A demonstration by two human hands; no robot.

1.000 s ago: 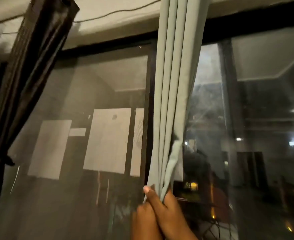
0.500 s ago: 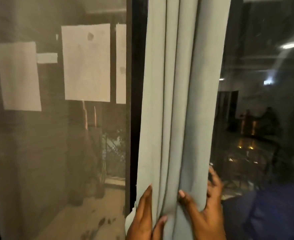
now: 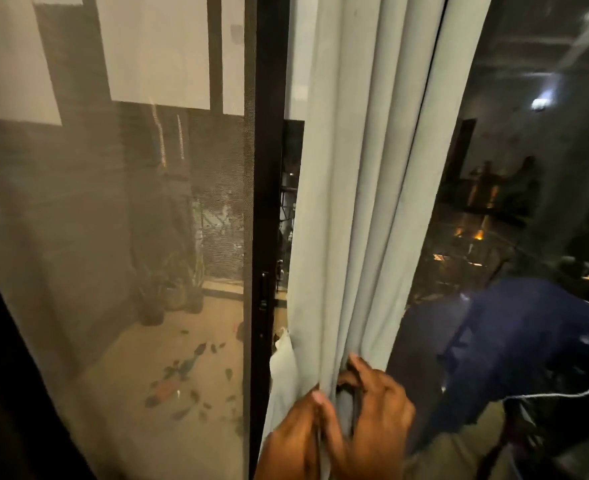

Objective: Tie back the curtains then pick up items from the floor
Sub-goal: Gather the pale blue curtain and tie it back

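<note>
I am gripping the grey curtain (image 3: 362, 202) folds between my left hand (image 3: 294, 441) and right hand (image 3: 372, 417); my wrists are cut off below.

Both hands, the left hand (image 3: 294, 441) and the right hand (image 3: 372, 420), are bare (no gloves, rings or watch); no sleeves reach the wrists.

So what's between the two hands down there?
In the head view, gathered folds of the grey curtain sit between the left hand and right hand; both grip the fabric from either side.
</note>
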